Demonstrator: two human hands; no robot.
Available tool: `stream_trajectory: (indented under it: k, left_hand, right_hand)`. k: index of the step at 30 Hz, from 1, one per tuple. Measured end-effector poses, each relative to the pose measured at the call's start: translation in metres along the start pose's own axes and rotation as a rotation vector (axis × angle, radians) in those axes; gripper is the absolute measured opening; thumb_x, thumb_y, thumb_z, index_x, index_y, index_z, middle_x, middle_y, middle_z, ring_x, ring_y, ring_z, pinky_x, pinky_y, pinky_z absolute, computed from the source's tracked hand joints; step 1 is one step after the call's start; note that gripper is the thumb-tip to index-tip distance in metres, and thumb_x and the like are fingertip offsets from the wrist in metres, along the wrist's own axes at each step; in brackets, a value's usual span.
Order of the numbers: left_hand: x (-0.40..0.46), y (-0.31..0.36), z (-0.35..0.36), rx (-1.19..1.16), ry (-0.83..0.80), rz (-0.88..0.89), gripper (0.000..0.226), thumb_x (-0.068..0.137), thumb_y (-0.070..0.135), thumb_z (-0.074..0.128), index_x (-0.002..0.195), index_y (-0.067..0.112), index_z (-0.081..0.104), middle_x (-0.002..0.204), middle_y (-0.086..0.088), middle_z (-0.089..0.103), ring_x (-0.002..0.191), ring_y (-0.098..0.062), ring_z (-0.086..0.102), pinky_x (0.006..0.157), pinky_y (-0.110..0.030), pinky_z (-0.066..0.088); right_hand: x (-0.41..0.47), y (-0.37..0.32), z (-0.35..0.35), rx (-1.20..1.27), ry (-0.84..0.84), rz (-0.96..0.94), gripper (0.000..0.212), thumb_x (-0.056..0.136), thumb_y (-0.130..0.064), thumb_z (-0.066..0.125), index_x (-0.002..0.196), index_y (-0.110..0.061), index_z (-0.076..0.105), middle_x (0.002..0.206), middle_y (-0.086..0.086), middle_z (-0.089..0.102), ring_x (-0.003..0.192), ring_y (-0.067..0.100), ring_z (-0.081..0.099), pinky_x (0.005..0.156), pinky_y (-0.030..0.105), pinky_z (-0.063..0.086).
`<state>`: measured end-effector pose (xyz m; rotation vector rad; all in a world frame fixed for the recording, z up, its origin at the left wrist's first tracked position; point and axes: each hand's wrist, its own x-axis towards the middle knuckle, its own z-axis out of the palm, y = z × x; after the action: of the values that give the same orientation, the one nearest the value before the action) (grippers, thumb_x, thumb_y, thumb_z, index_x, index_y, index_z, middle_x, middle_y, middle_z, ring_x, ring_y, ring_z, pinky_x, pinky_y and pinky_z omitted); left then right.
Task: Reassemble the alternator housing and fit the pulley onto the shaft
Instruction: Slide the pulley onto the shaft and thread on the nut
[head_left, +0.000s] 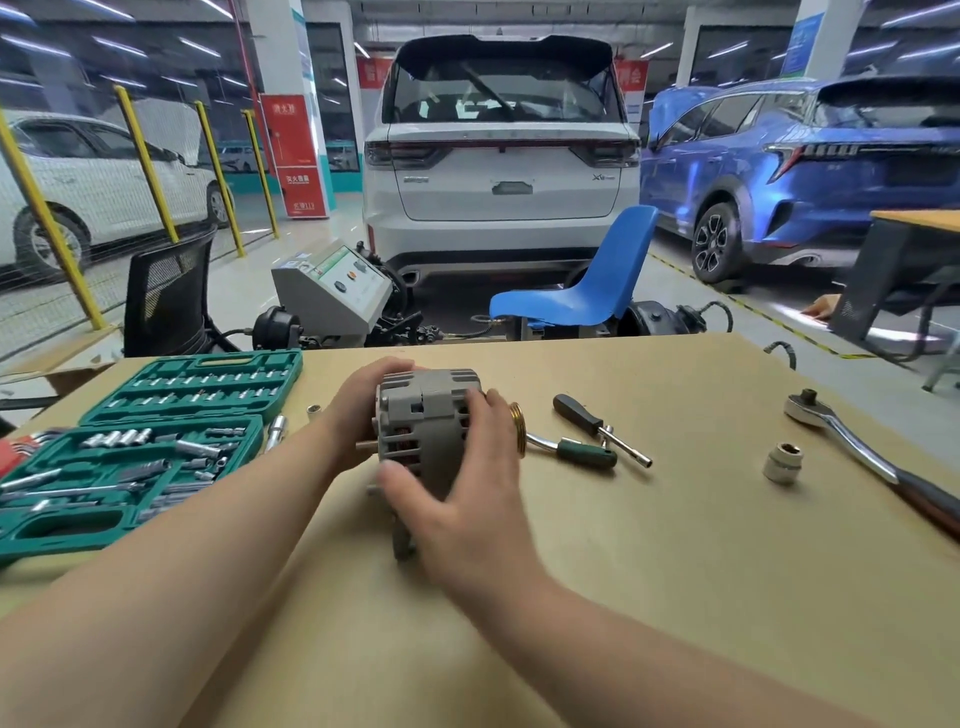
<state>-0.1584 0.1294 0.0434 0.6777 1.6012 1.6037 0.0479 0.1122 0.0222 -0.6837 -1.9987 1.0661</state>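
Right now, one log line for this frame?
stage: housing halves held together | left hand: grips alternator rear | right hand: grips front | pulley: brass, at the shaft end, seating unclear | ratchet: idle on bench

hands gripping grey alternator, brass pulley attached

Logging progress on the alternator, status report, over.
Left hand and right hand both grip the alternator housing on the table. Brass pulley at its right end. Small ratchet lies just beyond.
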Motion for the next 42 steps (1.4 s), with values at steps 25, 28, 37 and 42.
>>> stream_trajectory:
  k: [25, 28, 37, 42]
  left_hand:
    - [-0.035, -0.025, -0.007, -0.021, -0.279, 0.193, 0.064, 0.096, 0.065, 0.062, 0.152, 0.034, 0.059, 0.149, -0.006, 0.067, 0.133, -0.037, 0.068, 0.098, -0.045, 0.063]
    - [-0.038, -0.033, -0.012, -0.017, -0.327, 0.149, 0.102, 0.072, 0.081, 0.081, 0.153, 0.024, 0.056, 0.147, -0.012, 0.068, 0.132, -0.036, 0.068, 0.097, -0.042, 0.063]
    - [-0.047, -0.040, -0.018, 0.115, -0.333, 0.253, 0.119, 0.059, 0.065, 0.098, 0.153, 0.015, 0.047, 0.142, -0.017, 0.069, 0.125, -0.039, 0.071, 0.099, -0.049, 0.061]
    - [-0.053, -0.022, 0.003, 0.144, -0.155, 0.169, 0.093, 0.062, 0.083, 0.085, 0.128, 0.020, 0.074, 0.124, -0.015, 0.079, 0.110, -0.040, 0.078, 0.088, -0.056, 0.066]
  right_hand:
    - [0.033, 0.067, -0.026, -0.006, 0.030, -0.190, 0.099, 0.075, -0.070, 0.077, 0.158, -0.048, 0.027, 0.153, -0.020, 0.034, 0.147, 0.004, 0.037, 0.122, 0.036, 0.041]
    - [0.030, 0.070, -0.026, -0.017, 0.057, -0.183, 0.093, 0.075, -0.077, 0.074, 0.152, -0.062, 0.024, 0.147, -0.030, 0.036, 0.141, 0.000, 0.044, 0.113, 0.031, 0.044]
    - [0.033, 0.072, -0.028, 0.128, -0.011, -0.103, 0.092, 0.073, -0.075, 0.076, 0.150, -0.065, 0.026, 0.143, -0.036, 0.036, 0.137, -0.008, 0.046, 0.108, 0.018, 0.043]
    - [0.049, 0.062, -0.038, 0.438, -0.075, 0.101, 0.096, 0.076, -0.069, 0.078, 0.158, -0.037, 0.040, 0.144, -0.008, 0.060, 0.128, 0.013, 0.066, 0.106, 0.042, 0.058]
